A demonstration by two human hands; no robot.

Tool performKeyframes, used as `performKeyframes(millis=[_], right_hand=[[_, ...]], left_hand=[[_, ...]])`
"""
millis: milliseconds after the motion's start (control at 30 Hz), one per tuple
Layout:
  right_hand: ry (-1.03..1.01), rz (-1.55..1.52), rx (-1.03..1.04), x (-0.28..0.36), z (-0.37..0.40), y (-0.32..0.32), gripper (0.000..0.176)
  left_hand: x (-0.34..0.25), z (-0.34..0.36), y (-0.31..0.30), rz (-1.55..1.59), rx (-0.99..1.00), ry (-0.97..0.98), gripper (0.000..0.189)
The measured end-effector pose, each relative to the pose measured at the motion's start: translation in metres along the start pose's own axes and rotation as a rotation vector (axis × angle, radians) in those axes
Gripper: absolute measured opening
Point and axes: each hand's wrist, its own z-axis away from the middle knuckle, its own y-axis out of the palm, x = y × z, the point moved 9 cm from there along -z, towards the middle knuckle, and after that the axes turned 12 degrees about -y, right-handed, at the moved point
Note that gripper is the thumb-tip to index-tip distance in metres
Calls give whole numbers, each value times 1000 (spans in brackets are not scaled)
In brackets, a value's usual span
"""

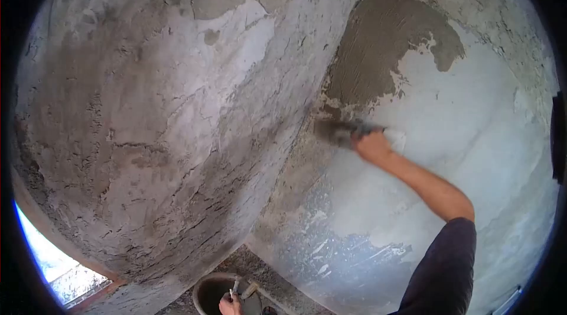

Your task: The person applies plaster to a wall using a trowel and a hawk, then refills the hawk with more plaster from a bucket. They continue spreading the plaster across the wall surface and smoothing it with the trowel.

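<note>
My right hand is closed around the handle of a plastering trowel, which is blurred by motion. The blade lies against the wall just below a patch of dark wet plaster, close to the inner corner. Smooth pale wall surface spreads to the right of the patch. Low in the view, my left hand is closed in front of a round bucket. A small pale, thin thing shows at its fingers, too small to name.
A rough, cracked plastered wall fills the left side and meets the right wall at a corner. Beside the left hand, a brush-like tool rests at the bucket. Bright light enters through an opening at lower left.
</note>
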Motion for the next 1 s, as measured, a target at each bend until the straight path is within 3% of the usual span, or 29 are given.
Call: performKeyframes(millis=[33,67,100,133,200,233,300,333,467,600,667,700,767,800,867,900,1000], right_hand=[[-63,31,58,32,5,11,40],[-93,-88,-37,61,16,-1,36],[-134,-63,-112,35,37,-30,32],[-140,-90,-104,61,44,-35,32],[323,-1050,-264,91,67,-23,36],[307,-1087,-226,117,72,-20,36],[880,-2297,-314,175,98,25,42],[1285,-2556,-440,214,110,22,40],[1370,-2877,-432,285,107,-6,40],[1518,-3185,-160,350,123,11,40],[560,-2745,-53,331,109,56,39],[510,-2777,6,335,109,66,39],[376,-2438,282,353,127,81,39],[244,-2232,52,351,137,96,36],[123,-2146,42,362,158,107,35],[6,-1990,30,365,143,71,34],[-79,-1936,205,394,136,80,34]], left_hand=[[-3,-3,-8,39,20,144,38],[-5,-1,-20,65,42,279,44],[-41,12,41,154,113,316,44],[-38,13,27,145,63,317,37],[-28,10,-1,78,-1,333,30],[-34,12,-3,45,0,354,30],[-52,24,-18,71,14,398,30],[-53,28,-22,57,19,403,29],[-72,43,-49,9,-5,485,32],[-104,84,-59,3,-43,529,37],[-146,91,-49,120,-71,544,40],[-159,93,-44,138,-100,547,40],[-171,108,-39,146,-129,540,39],[-168,115,-21,113,-145,510,39],[-160,122,-4,213,-111,440,36],[-156,115,-32,232,-110,422,36],[-152,125,-22,344,-111,433,32]])
